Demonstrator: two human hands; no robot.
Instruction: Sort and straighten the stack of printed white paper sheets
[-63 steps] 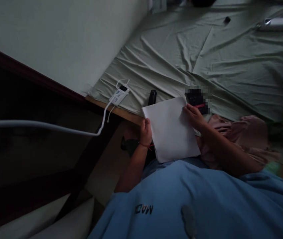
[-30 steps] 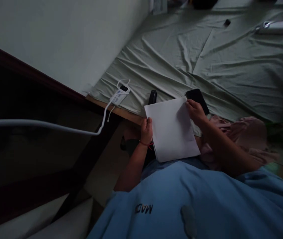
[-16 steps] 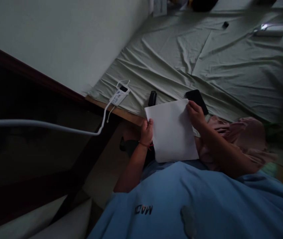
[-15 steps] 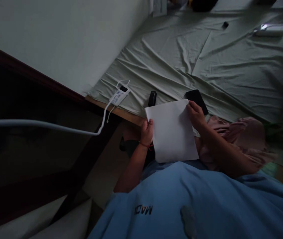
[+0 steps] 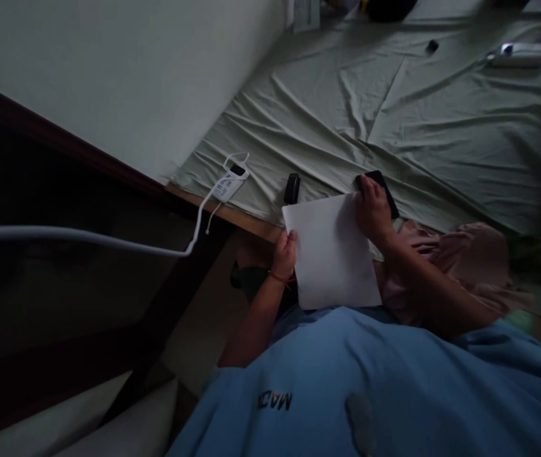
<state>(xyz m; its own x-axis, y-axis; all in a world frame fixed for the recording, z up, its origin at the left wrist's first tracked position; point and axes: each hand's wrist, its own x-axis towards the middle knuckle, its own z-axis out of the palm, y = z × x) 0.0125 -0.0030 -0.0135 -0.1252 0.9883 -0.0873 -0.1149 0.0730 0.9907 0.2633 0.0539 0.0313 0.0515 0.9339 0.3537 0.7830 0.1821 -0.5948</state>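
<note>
A white sheet of paper [image 5: 334, 260], or a thin stack, lies tilted over my lap. My left hand [image 5: 284, 255], with a red string at the wrist, grips its left edge, thumb on top. Curled over the upper right corner is my right hand [image 5: 374, 208], its fingers bent; the corner under them is hidden. Just behind those fingers lies a black phone-like slab [image 5: 385, 188] on the bed sheet, partly covered by the hand. A small black object shaped like a stapler [image 5: 292, 188] rests beyond the paper's upper left corner.
A white power strip [image 5: 230, 184] with a white cable [image 5: 108, 240] sits at the wooden bed edge [image 5: 251, 223]. Pink cloth [image 5: 470, 260] is bunched at my right. Farther off on the wrinkled sheet [image 5: 318, 108] are a silvery object [image 5: 525, 55] and a small black piece [image 5: 432, 46].
My right hand has shifted up and slightly left over the paper's corner, its fingers now overlapping the black slab. The paper and my left hand have moved slightly right.
</note>
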